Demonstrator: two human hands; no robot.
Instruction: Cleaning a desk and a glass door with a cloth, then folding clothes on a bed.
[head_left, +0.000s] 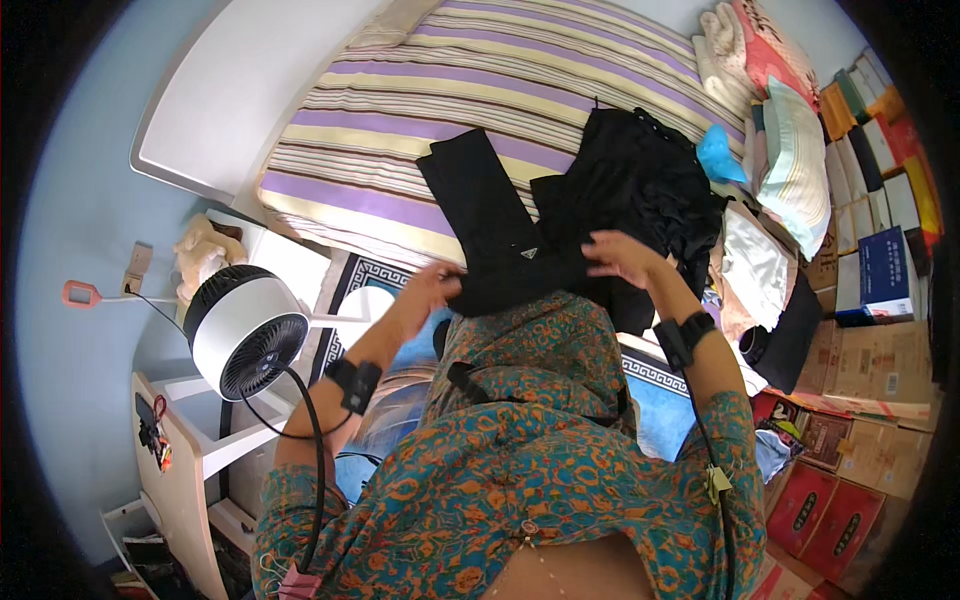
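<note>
A black garment (517, 270) with a small triangular badge lies at the near edge of the bed, against my lap. One long folded part of it reaches away over the striped sheet. My left hand (435, 292) is at its left edge, fingers slightly blurred; whether they pinch the cloth cannot be told. My right hand (619, 257) hovers at its right side with the fingers apart, over black cloth. Another crumpled black garment (637, 180) with a row of small buttons or snaps lies just beyond my right hand and meets the first one.
The striped bed (360, 157) spreads ahead. A white fan (251, 330) stands at the left near a plush toy (206, 251). At the right are a blue item (720, 154), a striped pillow (795, 169), piled clothes (757, 262) and stacked cardboard boxes (870, 367). Cables run along both arms.
</note>
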